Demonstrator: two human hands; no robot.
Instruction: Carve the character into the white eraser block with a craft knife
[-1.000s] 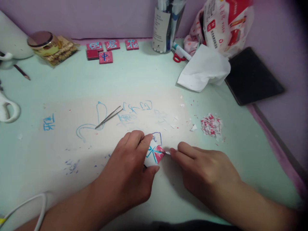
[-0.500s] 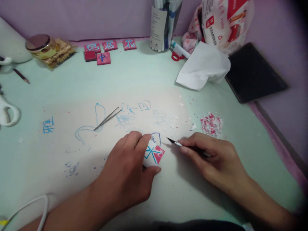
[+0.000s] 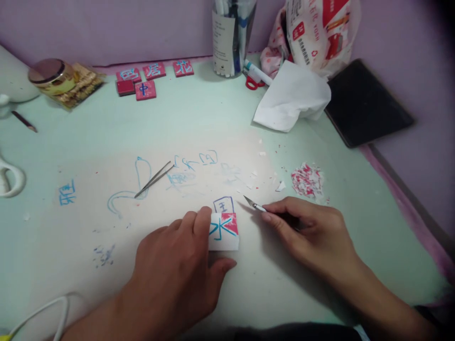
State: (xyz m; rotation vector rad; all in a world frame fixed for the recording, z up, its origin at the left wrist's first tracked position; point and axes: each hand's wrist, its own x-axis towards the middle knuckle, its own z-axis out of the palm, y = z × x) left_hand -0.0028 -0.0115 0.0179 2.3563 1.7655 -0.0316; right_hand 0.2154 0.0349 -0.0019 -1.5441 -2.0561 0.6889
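My left hand grips a small white rubber block flat on the pale green desk. The block's top is partly red with a blue character drawn on it. To its right, my right hand pinches a thin carving knife like a pen. The blade tip points up and left, clear of the block's upper right corner. Just behind the block a small blue drawn square marks the desk.
Metal tweezers lie on blue scribbles mid-desk. A pile of red and white shavings sits right. At the back are several red stamp blocks, a pen cup, a tissue, a black tablet and a gold-lidded jar.
My right hand drew the knife off the block's edge and back to the right. My left hand turned the block square and laid it flat.
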